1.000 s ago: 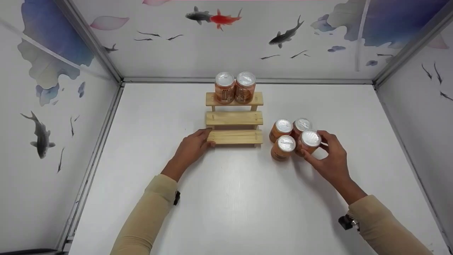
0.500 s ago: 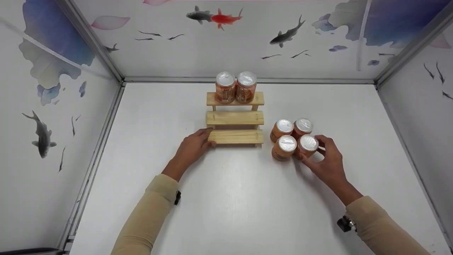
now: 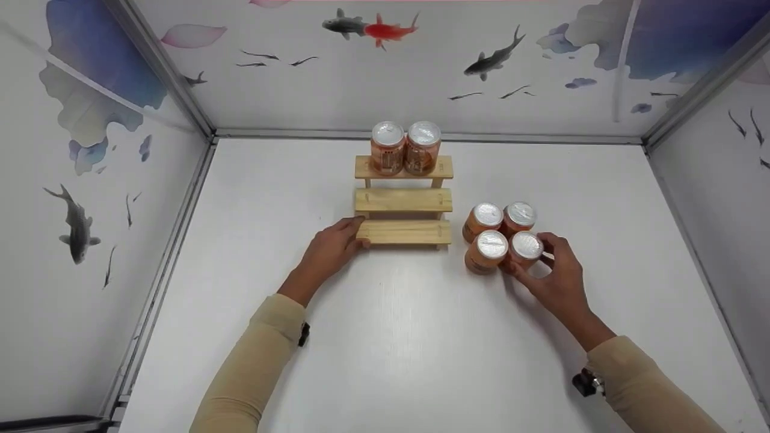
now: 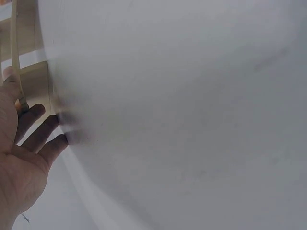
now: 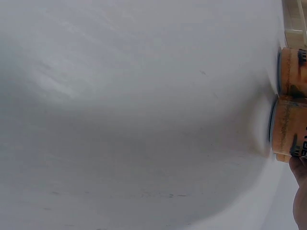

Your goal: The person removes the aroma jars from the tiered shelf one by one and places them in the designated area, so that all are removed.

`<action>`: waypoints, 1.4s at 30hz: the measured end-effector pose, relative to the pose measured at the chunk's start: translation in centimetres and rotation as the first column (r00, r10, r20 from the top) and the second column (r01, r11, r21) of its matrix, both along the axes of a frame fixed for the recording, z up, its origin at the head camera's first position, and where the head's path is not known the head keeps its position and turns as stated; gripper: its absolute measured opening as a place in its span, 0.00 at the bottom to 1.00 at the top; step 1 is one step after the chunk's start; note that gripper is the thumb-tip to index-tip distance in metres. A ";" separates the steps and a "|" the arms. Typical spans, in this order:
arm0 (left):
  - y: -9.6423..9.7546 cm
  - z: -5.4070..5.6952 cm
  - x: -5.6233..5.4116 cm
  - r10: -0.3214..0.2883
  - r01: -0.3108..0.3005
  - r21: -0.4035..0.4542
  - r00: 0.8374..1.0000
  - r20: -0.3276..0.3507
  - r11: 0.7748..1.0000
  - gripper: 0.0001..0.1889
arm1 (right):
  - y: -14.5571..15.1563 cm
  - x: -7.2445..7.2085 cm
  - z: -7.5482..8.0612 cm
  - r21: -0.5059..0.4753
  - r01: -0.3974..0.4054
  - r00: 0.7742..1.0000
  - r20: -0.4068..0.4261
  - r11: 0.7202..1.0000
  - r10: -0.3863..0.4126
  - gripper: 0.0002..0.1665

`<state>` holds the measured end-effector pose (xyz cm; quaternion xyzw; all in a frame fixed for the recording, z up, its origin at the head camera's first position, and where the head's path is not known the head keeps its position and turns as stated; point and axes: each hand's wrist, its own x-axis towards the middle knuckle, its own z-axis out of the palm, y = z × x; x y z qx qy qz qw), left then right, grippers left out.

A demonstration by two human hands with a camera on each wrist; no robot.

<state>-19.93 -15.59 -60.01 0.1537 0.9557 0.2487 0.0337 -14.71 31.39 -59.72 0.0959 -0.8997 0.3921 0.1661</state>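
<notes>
Showing nearest are two tan sleeves (image 3: 252, 355) of a person, a small black device (image 3: 585, 382) at the right cuff and another dark one at the left, over a white counter (image 3: 385, 337). Past the cuffs are the hands. The right hand (image 3: 556, 276) holds an orange can (image 3: 526, 245) by its sides, the thumb on the near side and the fingers round the right side, so the gap between them is only as wide as the can. That can is upright with its silver lid facing up, at the near right of a tight group of four; its base is hidden. Just to its left stands a second can (image 3: 485, 258), and behind these two are a back left can (image 3: 481, 228) and a back right can (image 3: 518, 218), all with silver lids. In the right wrist view, dark lettering shows on the orange labels.

Left of the group, the left hand (image 3: 332, 245) holds the left end of the lowest step of a wooden stand (image 3: 403, 200), thumb at the near edge and fingers at the end and behind, a narrow grip; the left wrist view shows the lower fingers spread beside the wood. The stand has three steps, rising away from the person. On the top step, two more cans (image 3: 388, 150) stand upright side by side. Farthest off, a white back wall (image 3: 373, 90) bears painted fish, one of them red (image 3: 390, 30)
</notes>
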 end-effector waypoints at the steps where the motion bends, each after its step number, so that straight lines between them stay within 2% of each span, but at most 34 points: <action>1: 0.0 0.0 0.0 0.000 0.000 0.000 1.000 0.000 1.000 0.36 | 0.0 0.0 0.0 -0.003 0.001 1.000 0.005 1.000 -0.001 0.47; 19: 0.1 0.0 -0.1 0.003 -0.002 -0.020 1.000 0.015 1.000 0.32 | 0.1 -0.1 0.0 -0.036 -0.012 0.999 0.032 0.999 0.013 0.48; 28: 0.1 -0.1 0.0 -0.006 0.006 -0.006 1.000 -0.012 1.000 0.34 | 0.1 -0.1 -0.1 -0.033 -0.009 0.999 0.046 0.999 0.011 0.48; 35: 0.1 -0.1 0.1 -0.012 0.012 -0.009 1.000 -0.028 1.000 0.34 | 0.1 -0.1 -0.2 -0.003 0.000 0.998 0.058 1.000 0.000 0.49; 42: 0.0 -0.1 0.1 -0.002 0.002 0.002 1.000 -0.013 1.000 0.35 | 0.1 -0.1 -0.1 0.019 -0.002 0.997 0.082 1.000 0.000 0.50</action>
